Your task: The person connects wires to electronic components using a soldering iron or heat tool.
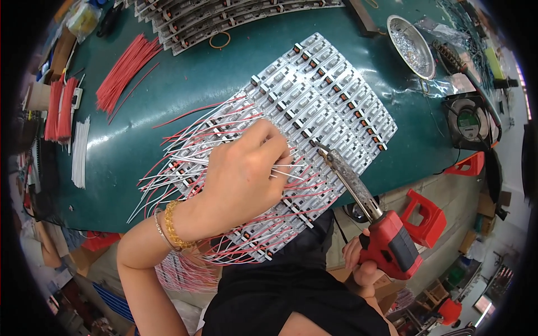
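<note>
A panel of silver-grey circuit boards (314,109) lies slanted on the green table, with rows of small components. Red and white wires stick out over its left and lower parts. Above the panel's middle, my left hand (246,168) is closed, its fingers pinching several white wires (287,166). My right hand (361,260) is wrapped round the grip of a red and black soldering gun (389,238). The gun's metal tip points up and left to the board, just right of my left fingers. Whether the tip touches a board I cannot tell.
Bundles of red wire (124,70) and white wire (81,154) lie at the left. More boards (196,25) are stacked at the back. A metal bowl (412,47) and a small fan (466,123) stand at the right. A red stool (423,218) is beyond the table's edge.
</note>
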Demonstrator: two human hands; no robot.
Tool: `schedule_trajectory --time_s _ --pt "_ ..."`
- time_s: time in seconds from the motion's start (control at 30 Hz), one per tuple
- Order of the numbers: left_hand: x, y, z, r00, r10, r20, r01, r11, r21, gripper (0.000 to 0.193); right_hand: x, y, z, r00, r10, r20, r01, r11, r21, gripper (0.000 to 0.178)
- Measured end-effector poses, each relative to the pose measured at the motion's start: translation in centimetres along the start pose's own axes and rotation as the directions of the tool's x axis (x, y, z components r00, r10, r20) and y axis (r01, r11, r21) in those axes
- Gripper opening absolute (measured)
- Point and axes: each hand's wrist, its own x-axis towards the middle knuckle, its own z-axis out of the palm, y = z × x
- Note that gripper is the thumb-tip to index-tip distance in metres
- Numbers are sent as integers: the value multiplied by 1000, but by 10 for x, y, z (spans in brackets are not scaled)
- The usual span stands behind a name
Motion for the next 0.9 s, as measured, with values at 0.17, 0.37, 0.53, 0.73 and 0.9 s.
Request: schedule_trajectory --time_s 0.17,0.37,0.53,0.73,0.9 --pt "3 1 -26 984 -43 170 86 963 -255 8 5 -12 10 995 -100 -29 91 970 -225 90" --pt "-8 -24 -21 976 197 -91 -212 952 -221 18 6 -21 14 999 -48 14 50 975 -215 92" --pt "-13 22 -33 992 -63 -112 44 985 -165 20 4 -36 22 1000 6 6 -4 975 -223 96" --pt "-7 6 7 998 42 -38 -45 995 -91 12 1 -31 -9 990 52 133 -36 992 -123 69" --pt "-9 8 11 997 64 -36 -63 997 50 11 -11 -26 -16 992 103 72 -36 780 -624 22"
